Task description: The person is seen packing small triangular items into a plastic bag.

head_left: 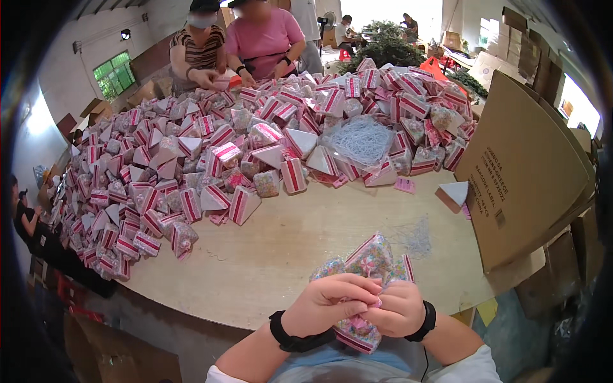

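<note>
My left hand [332, 301] and my right hand [397, 309] meet close to my body at the table's near edge. Both are closed, fingertips pinched together around a small pink tag [359, 323], partly covered by the fingers. Beneath and around them is a cluster of cake-slice ornaments [370, 254] with pastel sprinkles and pink-striped sides. One of these slices pokes out below my hands, past the table edge. Any thread between my fingertips is too small to make out. Just beyond my right hand lies a loose bunch of thin white strings [416, 236].
A large heap of similar ornaments [217, 153] covers the table's far and left parts. On it rests a clear bag of white strings [359, 142]. An open cardboard box [523, 172] stands at right, beside a single white-topped slice [453, 193]. Two people work across the table.
</note>
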`<state>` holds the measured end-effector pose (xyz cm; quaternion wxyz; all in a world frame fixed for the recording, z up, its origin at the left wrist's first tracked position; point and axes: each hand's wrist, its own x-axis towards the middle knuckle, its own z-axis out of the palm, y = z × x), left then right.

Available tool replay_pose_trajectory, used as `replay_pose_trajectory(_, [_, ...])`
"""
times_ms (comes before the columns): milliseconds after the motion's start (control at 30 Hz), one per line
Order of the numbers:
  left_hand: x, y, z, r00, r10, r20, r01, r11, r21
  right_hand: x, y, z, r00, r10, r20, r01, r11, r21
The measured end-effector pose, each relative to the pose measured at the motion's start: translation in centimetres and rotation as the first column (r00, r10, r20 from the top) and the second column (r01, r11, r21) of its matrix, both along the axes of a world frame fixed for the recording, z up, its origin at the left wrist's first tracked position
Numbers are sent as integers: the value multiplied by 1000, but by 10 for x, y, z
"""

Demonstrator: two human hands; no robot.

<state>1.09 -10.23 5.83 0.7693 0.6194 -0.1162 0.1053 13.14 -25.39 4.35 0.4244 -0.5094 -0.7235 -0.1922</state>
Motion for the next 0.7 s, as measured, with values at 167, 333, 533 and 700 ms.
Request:
replay_pose_trajectory(167, [-1, -4, 5, 998, 56, -20, -55, 998, 25, 2, -1, 4, 1000, 4, 9, -4, 999, -39])
replay_pose_trajectory(333, [-1, -5, 10, 953, 302, -9, -296, 938, 182, 5, 3, 6, 1000, -29, -6, 27, 984, -176])
replay_pose_trajectory(533, [11, 34, 42, 907, 418, -59, -415, 908, 54, -6, 11, 37, 657, -255, -710, -53, 923, -381])
replay_pose_trajectory(700, [1, 56, 79, 900, 430, 77, -378, 855, -354, 6, 24, 53, 359, -275, -892, -340, 851, -399])
